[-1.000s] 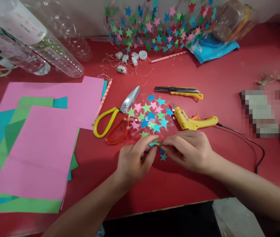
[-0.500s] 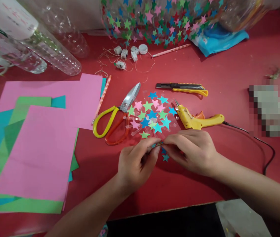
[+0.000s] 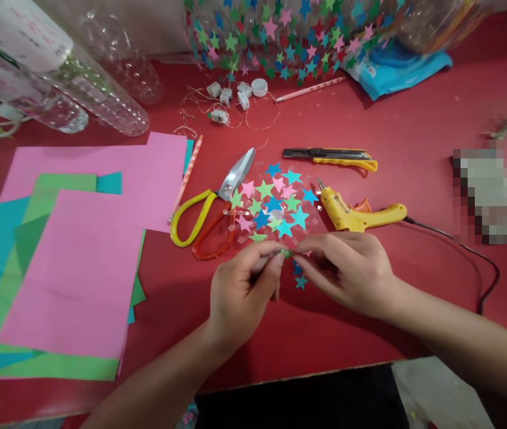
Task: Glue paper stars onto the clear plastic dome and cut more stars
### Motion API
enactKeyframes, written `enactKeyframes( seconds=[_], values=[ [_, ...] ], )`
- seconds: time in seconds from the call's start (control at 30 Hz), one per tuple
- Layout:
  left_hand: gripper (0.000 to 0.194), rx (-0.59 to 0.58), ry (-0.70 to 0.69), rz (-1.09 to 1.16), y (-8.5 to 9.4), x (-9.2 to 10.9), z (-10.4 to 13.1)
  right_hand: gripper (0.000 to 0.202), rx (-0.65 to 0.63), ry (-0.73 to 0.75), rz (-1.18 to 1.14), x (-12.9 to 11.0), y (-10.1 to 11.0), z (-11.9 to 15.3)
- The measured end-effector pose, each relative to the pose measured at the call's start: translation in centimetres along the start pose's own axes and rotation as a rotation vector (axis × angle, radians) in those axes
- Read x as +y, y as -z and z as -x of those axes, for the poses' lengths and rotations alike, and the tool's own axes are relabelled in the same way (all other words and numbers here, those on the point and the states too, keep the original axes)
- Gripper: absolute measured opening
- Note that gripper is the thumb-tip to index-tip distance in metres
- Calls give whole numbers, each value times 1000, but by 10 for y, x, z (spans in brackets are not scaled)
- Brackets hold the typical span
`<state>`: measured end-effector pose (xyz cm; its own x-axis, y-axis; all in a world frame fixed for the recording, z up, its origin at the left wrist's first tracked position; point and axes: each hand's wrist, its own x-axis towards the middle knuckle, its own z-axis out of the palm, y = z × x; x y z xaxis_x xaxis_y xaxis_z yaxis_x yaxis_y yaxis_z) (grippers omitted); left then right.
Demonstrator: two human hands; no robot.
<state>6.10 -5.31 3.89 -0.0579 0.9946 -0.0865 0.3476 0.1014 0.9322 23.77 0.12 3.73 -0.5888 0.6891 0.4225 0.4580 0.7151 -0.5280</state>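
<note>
My left hand [image 3: 244,292] and my right hand [image 3: 351,268] meet above the table's front part, fingertips pinched together. Between them is a small green paper star [image 3: 286,253], mostly covered by the fingers, so its full outline is hidden. Just beyond the fingers lies a cluster of pink, green and blue paper stars [image 3: 274,205], with clear tape bits among them. Two blue stars [image 3: 300,282] rest below the right fingertips. Left of the cluster are scissors [image 3: 212,217] with yellow and orange handles. A yellow glue gun [image 3: 360,217] lies beyond my right hand.
Coloured paper sheets [image 3: 74,268] cover the left side. A yellow cutter knife [image 3: 331,158] lies behind the stars. Farther back are small string lights [image 3: 226,98], a star-covered clear bottle [image 3: 280,42], plastic bottles [image 3: 101,83] and a blue packet [image 3: 400,71]. The glue gun's cord [image 3: 467,250] curves right.
The piece at my fingertips has turned; its green face shows where a thin, multicoloured edge showed before. My left fingers have shifted slightly, and both hands stay close together.
</note>
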Motion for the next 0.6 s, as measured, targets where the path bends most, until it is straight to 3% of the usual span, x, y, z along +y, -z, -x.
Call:
enactKeyframes(
  seconds=[0.17, 0.6],
  values=[
    [11, -20, 146, 109, 4, 7, -6, 8, 18, 46, 32, 0, 2, 1],
    [10, -31, 255, 196, 14, 11, -12, 9, 40, 121, 82, 4, 2, 7]
  ],
)
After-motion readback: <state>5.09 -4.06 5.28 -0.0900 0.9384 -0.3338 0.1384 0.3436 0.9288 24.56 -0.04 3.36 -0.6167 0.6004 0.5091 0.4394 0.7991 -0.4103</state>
